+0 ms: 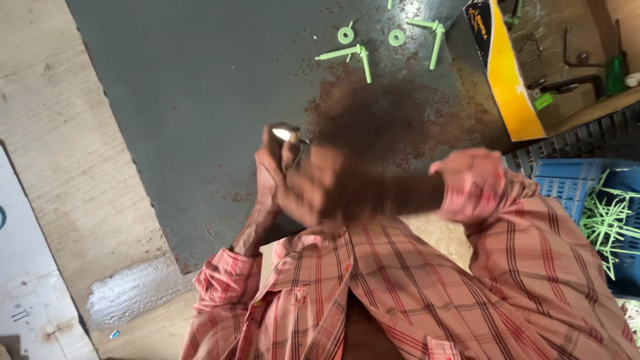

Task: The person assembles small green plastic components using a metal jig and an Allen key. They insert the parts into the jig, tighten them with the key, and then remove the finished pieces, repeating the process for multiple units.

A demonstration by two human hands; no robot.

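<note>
My left hand (pixel 270 175) is raised over a dark, rust-stained metal sheet (pixel 193 87) and is closed on a small shiny metal object (pixel 285 133), which sticks out above the fingers. My right hand (pixel 319 190) is pressed close against the left, just right of the object. It is smeared by motion blur, so its grip is unclear. The right forearm runs across from a bent elbow in a rolled-up red plaid sleeve (pixel 470 183).
Pale green plastic L-shaped pieces (pixel 347 55) and rings (pixel 345 34) lie at the sheet's far edge. A cardboard box (pixel 513 80) with a yellow flap holds tools at the top right. A blue crate (pixel 567 183) of green plastic pieces stands at the right. Concrete floor is to the left.
</note>
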